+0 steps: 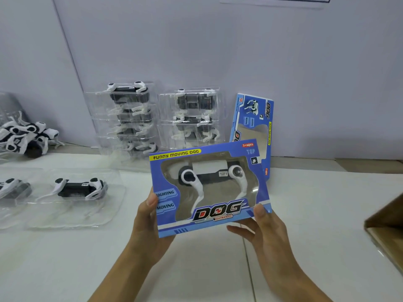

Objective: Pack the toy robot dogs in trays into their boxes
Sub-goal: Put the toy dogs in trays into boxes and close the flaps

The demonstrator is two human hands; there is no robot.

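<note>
Across the lower half of the frame spreads a white worktop, backed by a pale wall, and at its centre a blue window box printed "FUNNY MOVING DOG" is held up off the surface, tilted slightly. Through its window shows a toy robot dog, black body with white legs, lying on its side inside the box. The left hand grips the box's lower left edge, thumb on the front near the word "LIGHTING" and fingers curled behind. The right hand holds the lower right corner, thumb pressed on the front face and fingers reaching under the bottom edge. Behind the box, at centre frame against the wall, stand two stacks of clear trays and, each tray carrying a dog. Just right of them an empty flat box of the same blue print leans on the wall, its window showing nothing inside. At middle left a clear tray lies flat on the worktop with one dog in it, and another tray with a dog is cut off by the left edge. Above those, a heap of loose dogs sits at the far left. A brown cardboard carton enters at the right edge; its contents cannot be seen.
</note>
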